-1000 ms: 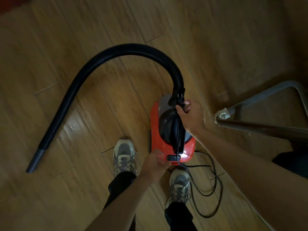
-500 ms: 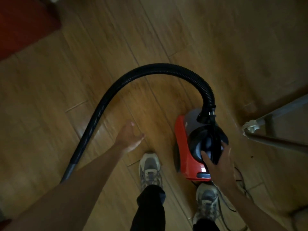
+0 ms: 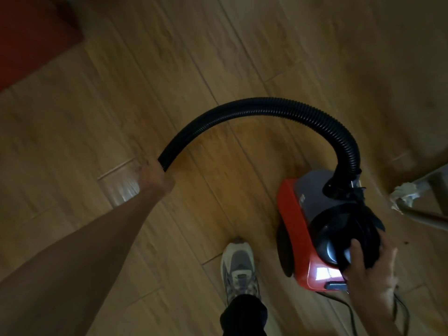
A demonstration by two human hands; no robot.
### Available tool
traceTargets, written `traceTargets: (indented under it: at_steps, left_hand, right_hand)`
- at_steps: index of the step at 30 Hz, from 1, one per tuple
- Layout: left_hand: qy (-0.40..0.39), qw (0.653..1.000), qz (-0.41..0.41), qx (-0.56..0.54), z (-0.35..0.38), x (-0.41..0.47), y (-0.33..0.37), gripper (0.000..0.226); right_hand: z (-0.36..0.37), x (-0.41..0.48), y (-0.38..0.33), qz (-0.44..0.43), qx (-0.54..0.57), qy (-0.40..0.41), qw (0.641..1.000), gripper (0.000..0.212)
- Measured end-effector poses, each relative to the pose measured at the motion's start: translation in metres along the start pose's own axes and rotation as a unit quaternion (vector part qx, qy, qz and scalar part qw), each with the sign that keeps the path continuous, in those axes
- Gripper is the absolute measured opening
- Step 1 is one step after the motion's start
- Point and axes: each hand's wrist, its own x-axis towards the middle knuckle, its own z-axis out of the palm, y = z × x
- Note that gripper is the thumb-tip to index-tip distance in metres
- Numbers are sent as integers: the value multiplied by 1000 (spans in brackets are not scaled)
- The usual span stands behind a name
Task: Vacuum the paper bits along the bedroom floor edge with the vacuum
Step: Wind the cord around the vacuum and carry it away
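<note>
A red and grey canister vacuum [image 3: 300, 221] stands on the wooden floor at the right. Its black ribbed hose [image 3: 254, 110] arcs up and over to the left. My left hand [image 3: 154, 178] grips the hose near its lower end; the nozzle end is hidden behind my hand and arm. My right hand [image 3: 368, 267] holds the vacuum's black carry handle [image 3: 349, 238] at the rear of the body. No paper bits are plainly visible, apart from small dark specks [image 3: 405, 243] on the floor right of the vacuum.
A metal frame leg [image 3: 426, 214] with a pale wrapped joint [image 3: 402, 195] stands just right of the vacuum. A red mat or furniture edge [image 3: 31, 37] fills the top left corner. The black power cord [image 3: 400, 311] trails behind the vacuum. My shoe [image 3: 240, 267] stands at bottom centre.
My left hand has left the vacuum's rear, swung out to the left and taken hold of the hose. My right hand has shifted from the hose socket back onto the carry handle.
</note>
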Motion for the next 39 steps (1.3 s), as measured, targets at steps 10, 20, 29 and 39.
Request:
traceTargets:
  at_steps: [10, 20, 29, 39]
  left_hand:
    - [-12, 992, 35, -117, 12, 10, -33, 32]
    - [5, 978, 134, -158, -74, -74, -81, 34]
    - [66, 954, 126, -265, -178, -154, -53, 38]
    - [161, 902, 171, -362, -343, -258, 41, 18]
  right_hand:
    - [1, -2, -3, -1, -44, 9, 999, 44]
    - [-23, -21, -64, -66, -8, -58, 996, 47]
    - [-90, -42, -195, -134, 39, -84, 987, 39]
    - [-226, -61, -388, -257, 112, -49, 959, 31]
